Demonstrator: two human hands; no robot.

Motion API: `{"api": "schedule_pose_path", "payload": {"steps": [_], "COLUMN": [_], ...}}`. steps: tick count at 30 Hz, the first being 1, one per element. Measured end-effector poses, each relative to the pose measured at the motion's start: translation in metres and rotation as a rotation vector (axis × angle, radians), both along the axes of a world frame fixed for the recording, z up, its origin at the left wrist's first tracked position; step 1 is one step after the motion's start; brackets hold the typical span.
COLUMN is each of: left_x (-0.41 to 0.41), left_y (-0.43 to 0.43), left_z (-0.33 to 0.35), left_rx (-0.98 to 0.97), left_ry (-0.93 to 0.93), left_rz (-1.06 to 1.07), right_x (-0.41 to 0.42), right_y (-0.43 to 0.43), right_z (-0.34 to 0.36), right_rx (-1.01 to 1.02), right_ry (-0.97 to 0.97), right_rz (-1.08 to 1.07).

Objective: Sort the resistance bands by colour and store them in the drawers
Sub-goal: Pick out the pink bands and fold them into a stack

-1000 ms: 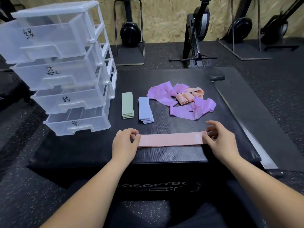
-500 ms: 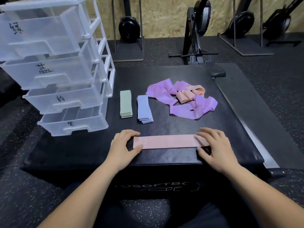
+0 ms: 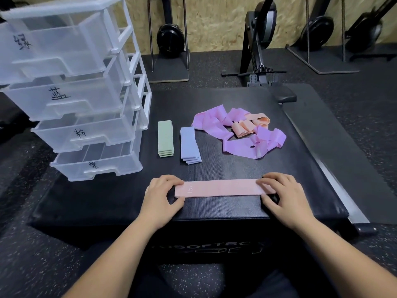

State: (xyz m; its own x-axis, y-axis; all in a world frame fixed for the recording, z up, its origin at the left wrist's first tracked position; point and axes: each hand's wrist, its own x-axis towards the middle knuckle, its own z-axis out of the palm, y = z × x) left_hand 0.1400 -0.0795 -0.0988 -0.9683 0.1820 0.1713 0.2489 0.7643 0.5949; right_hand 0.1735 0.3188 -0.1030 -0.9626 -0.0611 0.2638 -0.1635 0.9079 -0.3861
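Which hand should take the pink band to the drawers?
Left, probably. The left hand and right hand each hold an end of the pink band, but the drawers stand left, nearer the left hand; the right would cross over.

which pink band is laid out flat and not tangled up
The flat pink band at the box's near edge, held at its ends by the left hand and right hand. The other pink band lies crumpled among the purple bands.

Black soft box point(image 3: 214, 168): drawer unit point(image 3: 86, 134), green stack point(image 3: 165, 138), blue stack point(image 3: 190, 145), purple tangle point(image 3: 236, 146), pink band point(image 3: 219, 187).
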Motion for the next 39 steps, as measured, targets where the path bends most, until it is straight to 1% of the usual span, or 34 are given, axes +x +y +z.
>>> {"api": "schedule_pose_path", "payload": {"steps": [6, 11, 14, 16, 18, 22, 28, 31, 34, 37, 39], "left_x": [0.001, -0.002, -0.013, -0.026, -0.044, -0.080, -0.124, -0.136, -0.140, -0.140, -0.140], "left_y": [0.004, 0.011, 0.032, 0.056, 0.085, 0.140, 0.189, 0.196, 0.194, 0.194, 0.195], "left_z": [0.005, 0.011, 0.024, 0.037, 0.051, 0.064, 0.053, 0.041, 0.029, 0.024, 0.025], "left_rx": [-0.035, 0.026, 0.047, 0.072, 0.061, -0.023, -0.300, -0.425, -0.381, -0.349, -0.351], "left_ry": [-0.010, 0.011, 0.073, 0.083, 0.070, 0.009, -0.058, -0.094, -0.131, -0.125, -0.124], "left_rz": [0.009, 0.033, -0.014, -0.080, -0.148, -0.244, -0.230, -0.221, -0.207, -0.194, -0.193], "right_x": [0.002, -0.003, -0.013, -0.026, -0.044, -0.091, -0.164, -0.190, -0.212, -0.226, -0.230], "right_y": [-0.002, 0.002, 0.007, 0.008, 0.007, 0.007, 0.012, 0.009, 0.005, 0.002, 0.000], "right_z": [0.005, 0.009, 0.015, 0.024, 0.037, 0.057, 0.068, 0.067, 0.061, 0.051, 0.045], "right_rx": [-0.026, -0.180, -0.282, -0.280, -0.248, -0.134, 0.101, 0.226, 0.339, 0.366, 0.377], "right_ry": [-0.020, -0.029, -0.029, -0.026, -0.022, -0.032, -0.066, -0.155, -0.254, -0.325, -0.331], "right_rz": [-0.007, -0.006, -0.009, -0.023, -0.038, -0.060, -0.057, -0.071, -0.042, -0.008, -0.008]}}
